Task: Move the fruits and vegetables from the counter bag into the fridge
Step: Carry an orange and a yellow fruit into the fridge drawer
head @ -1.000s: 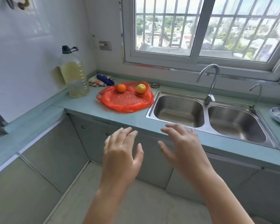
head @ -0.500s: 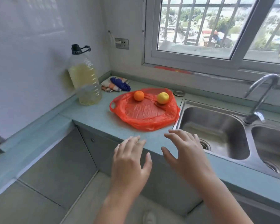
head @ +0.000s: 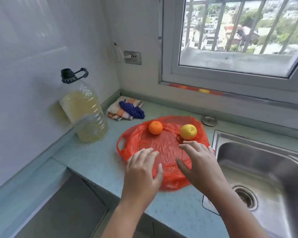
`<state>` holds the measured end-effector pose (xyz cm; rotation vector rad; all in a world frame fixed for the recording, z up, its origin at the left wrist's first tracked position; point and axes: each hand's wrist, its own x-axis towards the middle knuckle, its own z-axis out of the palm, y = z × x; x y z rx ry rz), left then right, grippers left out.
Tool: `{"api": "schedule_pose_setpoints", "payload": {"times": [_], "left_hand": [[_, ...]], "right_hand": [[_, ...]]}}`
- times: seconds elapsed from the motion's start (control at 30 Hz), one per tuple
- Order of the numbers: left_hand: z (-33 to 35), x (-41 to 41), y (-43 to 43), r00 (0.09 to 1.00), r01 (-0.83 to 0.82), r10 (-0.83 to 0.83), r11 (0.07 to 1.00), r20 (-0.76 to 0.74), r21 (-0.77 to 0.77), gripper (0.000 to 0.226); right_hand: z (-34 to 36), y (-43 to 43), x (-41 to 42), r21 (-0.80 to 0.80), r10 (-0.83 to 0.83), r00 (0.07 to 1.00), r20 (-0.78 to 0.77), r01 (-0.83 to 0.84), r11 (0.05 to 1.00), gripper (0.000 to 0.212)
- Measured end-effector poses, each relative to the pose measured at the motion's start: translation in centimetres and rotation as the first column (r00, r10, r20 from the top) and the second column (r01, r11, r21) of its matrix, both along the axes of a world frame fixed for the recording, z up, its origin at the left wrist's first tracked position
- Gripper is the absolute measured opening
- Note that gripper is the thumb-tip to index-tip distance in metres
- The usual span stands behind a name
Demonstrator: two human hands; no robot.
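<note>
A red plastic bag (head: 163, 143) lies flat on the pale green counter (head: 93, 162). On its far part rest an orange fruit (head: 155, 127) on the left and a yellow fruit (head: 188, 132) on the right. My left hand (head: 143, 172) hovers over the bag's near left part, fingers straight and spread, holding nothing. My right hand (head: 199, 165) is over the bag's near right part, fingers extended, its fingertips just short of the yellow fruit. The fridge is out of view.
A large bottle of yellow oil (head: 84, 110) stands against the left wall. Folded cloths (head: 126, 109) lie in the corner. A round metal lid (head: 209, 120) sits behind the bag. A steel sink (head: 258, 169) is at the right, under a barred window (head: 239, 36).
The view has closed in on the counter. Both hands have moved forward from the counter's front edge to above the red bag; the fruits have not moved.
</note>
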<state>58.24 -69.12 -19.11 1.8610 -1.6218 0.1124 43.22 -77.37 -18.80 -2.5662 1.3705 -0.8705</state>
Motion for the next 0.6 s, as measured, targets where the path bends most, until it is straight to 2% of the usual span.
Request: {"api": "schedule_pose_setpoints", "payload": {"times": [0.27,0.6], "left_hand": [[-2.1,5.3,-8.6,0.997,0.032,-0.031,1.0,-0.066,0.002,0.039],[-6.8,10.5,-19.3,0.972,0.169,-0.148,0.98,-0.18,0.106,0.04]], "right_hand": [[-2.5,-7.1,2.9,0.01,-0.13,0.988,-0.082,0.131,0.991,0.03],[-5.7,-16.2,6.8,0.074,-0.261,0.941,-0.216,0.283,0.956,0.029]]}}
